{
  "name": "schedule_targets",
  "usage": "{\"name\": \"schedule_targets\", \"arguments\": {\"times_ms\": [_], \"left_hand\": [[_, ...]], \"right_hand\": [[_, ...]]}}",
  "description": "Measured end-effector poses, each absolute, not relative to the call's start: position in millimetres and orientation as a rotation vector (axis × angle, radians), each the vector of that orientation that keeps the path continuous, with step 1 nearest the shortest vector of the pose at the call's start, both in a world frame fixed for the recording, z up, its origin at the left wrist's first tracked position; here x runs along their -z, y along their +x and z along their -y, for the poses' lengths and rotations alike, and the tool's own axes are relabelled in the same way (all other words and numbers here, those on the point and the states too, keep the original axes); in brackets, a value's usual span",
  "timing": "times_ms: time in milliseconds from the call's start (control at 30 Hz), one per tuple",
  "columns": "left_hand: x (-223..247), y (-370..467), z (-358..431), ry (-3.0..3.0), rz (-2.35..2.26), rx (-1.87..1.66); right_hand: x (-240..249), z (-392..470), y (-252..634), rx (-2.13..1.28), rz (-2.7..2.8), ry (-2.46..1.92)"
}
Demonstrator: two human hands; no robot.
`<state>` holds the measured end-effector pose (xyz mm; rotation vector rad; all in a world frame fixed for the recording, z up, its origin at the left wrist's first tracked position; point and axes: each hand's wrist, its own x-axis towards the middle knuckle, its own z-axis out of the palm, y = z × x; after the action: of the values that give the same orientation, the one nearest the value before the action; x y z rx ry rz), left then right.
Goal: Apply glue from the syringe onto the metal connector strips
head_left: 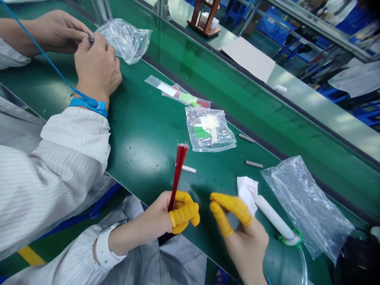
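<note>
The grip of the left hand (179,213), its fingers in yellow rubbery covers (185,213), is closed round a slim bundle of thin red wires (179,170), nearly upright above the green worktop (133,126), presumably keeping the strands together and their pale tips clear. The right hand (247,235) pinches narrowly (whether round anything, I can't tell) near a crumpled white cloth (247,189).

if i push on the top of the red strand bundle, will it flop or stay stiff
The red strand bundle would probably bend but not flop: it rises from the left hand with only a slight curve. Its tips fan out, so a push may splay them. It is likely light, since the strands look very thin.
</note>
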<state>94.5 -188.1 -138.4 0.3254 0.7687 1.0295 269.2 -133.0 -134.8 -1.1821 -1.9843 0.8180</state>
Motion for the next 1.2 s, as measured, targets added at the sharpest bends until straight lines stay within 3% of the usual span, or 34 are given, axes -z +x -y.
{"name": "schedule_targets", "arguments": {"times_ms": [67, 167, 333, 700, 1033, 1100, 1200], "left_hand": [[137.4, 92.4, 191.4, 0.332, -0.792, -1.019], [136.0, 89.4, 197.7, 0.336, -0.842, -1.002], [135.4, 85.0, 208.0, 0.351, -0.983, -0.964], [133.5, 102.1, 195.4, 0.560, -0.973, -0.928], [132.1, 106.7, 204.2, 0.557, -0.963, -1.024], [129.9, 109.4, 202.6, 0.520, -0.938, -1.081], [127.3, 115.2, 200.4, 0.476, -0.852, -1.146]], "right_hand": [[141.3, 118.0, 272.0, -0.492, 2.187, -1.158], [155.0, 98.8, 270.5, -0.322, 2.386, -1.214], [160.1, 102.4, 278.6, -0.279, 2.471, -1.144], [108.5, 136.1, 305.7, -0.461, 2.549, -0.815], [92.6, 144.2, 323.8, 0.049, 2.487, -0.786], [91.8, 156.6, 327.7, -0.010, 2.363, -0.782], [101.0, 173.2, 312.8, -0.452, 2.164, -0.905]]}}
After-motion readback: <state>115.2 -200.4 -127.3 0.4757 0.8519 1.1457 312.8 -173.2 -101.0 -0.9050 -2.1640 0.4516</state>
